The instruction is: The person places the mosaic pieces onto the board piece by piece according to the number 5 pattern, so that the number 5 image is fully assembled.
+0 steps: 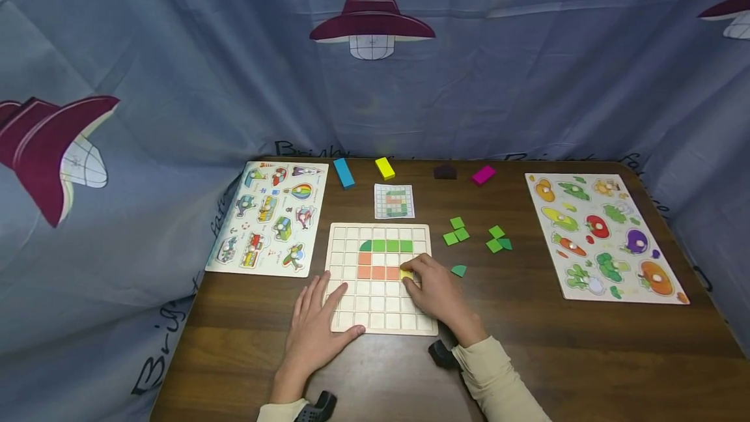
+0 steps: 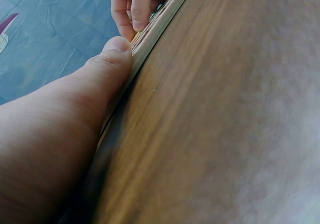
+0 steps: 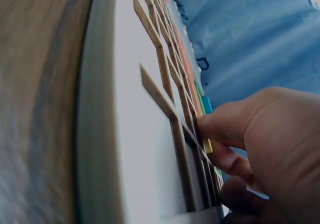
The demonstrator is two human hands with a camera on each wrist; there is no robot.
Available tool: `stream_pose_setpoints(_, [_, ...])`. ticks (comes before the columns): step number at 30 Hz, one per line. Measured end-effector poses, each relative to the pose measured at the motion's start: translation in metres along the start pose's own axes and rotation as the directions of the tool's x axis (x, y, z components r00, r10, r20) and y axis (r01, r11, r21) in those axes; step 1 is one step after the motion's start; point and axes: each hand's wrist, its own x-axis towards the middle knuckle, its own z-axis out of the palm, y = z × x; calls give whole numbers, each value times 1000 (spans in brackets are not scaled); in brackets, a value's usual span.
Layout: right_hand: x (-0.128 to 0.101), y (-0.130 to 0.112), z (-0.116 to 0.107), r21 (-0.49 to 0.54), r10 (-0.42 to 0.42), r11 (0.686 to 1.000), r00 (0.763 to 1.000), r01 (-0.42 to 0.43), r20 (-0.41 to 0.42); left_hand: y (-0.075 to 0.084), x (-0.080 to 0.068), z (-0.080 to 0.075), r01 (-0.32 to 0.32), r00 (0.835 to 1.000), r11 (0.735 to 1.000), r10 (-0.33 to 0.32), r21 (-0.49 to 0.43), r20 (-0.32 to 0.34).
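Desk [image 1: 556, 344] carries grid board [image 1: 381, 324] at centre. Left hand [image 1: 316, 327] flat, fingers straight, resting on board's near-left corner. Right hand [image 1: 436, 292] pinches yellow tile [image 1: 406, 274], touching board beside orange tiles [image 1: 377, 272].

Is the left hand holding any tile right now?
No, the left hand lies flat with straight fingers on the grid board's left edge, holding nothing.
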Motion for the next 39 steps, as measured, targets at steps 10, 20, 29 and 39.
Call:
stream_pose_setpoints(10, [-4,-3,3,16,41,999,999,-41,-27,-2,0,3,-11,1000,1000,11,5,-9])
stream_pose_setpoints(20, [-10,6,-2,42,-83,995,993,87,-80,-2,-4,3,-1,1000,1000,1,2,-6])
stream_pose_setpoints(29, [-14,74,-44,31,102,995,972,-98,-211,1,-2,5,-37,998,999,38,16,-55])
stream_pose_setpoints(39, [-33,125,-52,-64,163,978,920,-198,-356,-2,-2,3,-29,999,999,30,17,-24])
